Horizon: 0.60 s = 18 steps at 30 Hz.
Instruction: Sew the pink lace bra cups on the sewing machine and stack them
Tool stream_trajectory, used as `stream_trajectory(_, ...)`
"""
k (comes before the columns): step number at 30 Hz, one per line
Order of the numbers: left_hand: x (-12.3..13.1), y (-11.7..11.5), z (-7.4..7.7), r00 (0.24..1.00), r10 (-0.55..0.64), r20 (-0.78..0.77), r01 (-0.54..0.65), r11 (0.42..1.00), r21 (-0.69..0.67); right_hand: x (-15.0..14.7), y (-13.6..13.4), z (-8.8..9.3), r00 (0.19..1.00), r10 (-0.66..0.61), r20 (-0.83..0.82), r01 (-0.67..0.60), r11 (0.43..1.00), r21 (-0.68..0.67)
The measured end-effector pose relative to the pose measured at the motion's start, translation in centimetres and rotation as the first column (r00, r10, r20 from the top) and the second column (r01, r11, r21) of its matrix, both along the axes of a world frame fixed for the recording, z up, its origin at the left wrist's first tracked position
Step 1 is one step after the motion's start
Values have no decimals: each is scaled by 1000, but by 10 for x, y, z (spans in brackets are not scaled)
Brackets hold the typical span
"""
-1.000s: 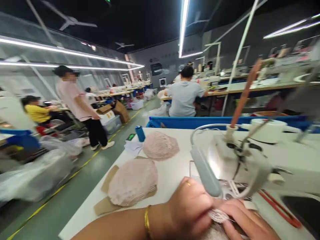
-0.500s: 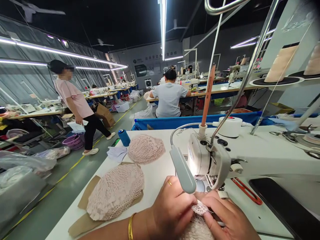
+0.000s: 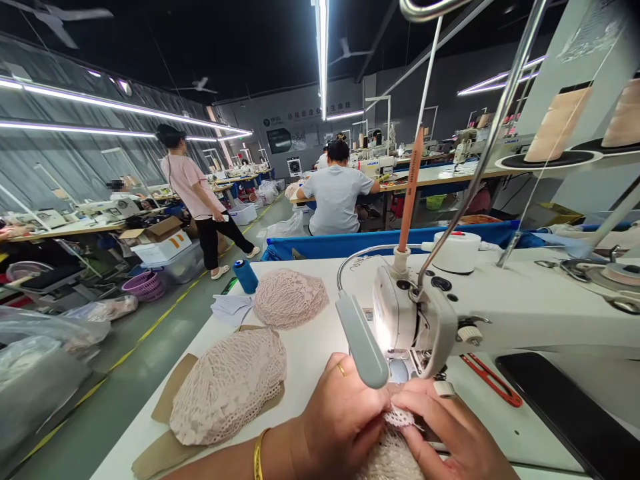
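Just in front of the needle area of a white sewing machine (image 3: pixel 400 313), my left hand (image 3: pixel 345 407) and my right hand (image 3: pixel 445 427) pinch a piece of pale pink lace fabric (image 3: pixel 393 457) between them. Its scalloped edge shows between my fingertips, and the rest hangs below, partly hidden by my hands. A grey lamp head (image 3: pixel 363 343) leans over my left hand and covers part of the needle area. To the left, two lace-covered cups lie on the table: a nearer cup (image 3: pixel 230 387) on brown card pieces and a farther cup (image 3: pixel 290 298).
A blue thread spool (image 3: pixel 245 276) stands at the table's left edge. Right of the machine's needle lie a red thread snipper (image 3: pixel 493 380) and a black phone (image 3: pixel 560 413). A person in pink (image 3: pixel 190 187) is in the left aisle; another person (image 3: pixel 335 193) sits ahead.
The person in pink has walked farther along the aisle, away from me. My hands keep hold of the lace with only a slight shift of the fingers.
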<state>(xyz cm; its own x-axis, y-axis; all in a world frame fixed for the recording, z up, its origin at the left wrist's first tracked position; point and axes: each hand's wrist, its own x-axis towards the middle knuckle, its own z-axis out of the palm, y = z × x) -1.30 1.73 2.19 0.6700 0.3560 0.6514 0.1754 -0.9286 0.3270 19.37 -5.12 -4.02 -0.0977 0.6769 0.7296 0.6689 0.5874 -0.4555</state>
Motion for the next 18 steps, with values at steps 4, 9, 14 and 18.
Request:
stream_trajectory(4,-2,1,-7,999,28,-37,-28,1000,2,3,-2,4,999,-8,-34,3,989,-151)
stream_trajectory(9,-4,0,-13,998,58,15,-58,998,16,5,-4,2,997,-2,-81,-15,979,-205)
stream_trajectory(14,-1,-1,-1,999,42,5,-42,998,-55,6,0,12,997,20,-81,-34,983,-181)
stream_trajectory(18,-3,-11,2,999,31,20,-28,992,-125,2,-19,29,992,44,-121,-73,968,-240)
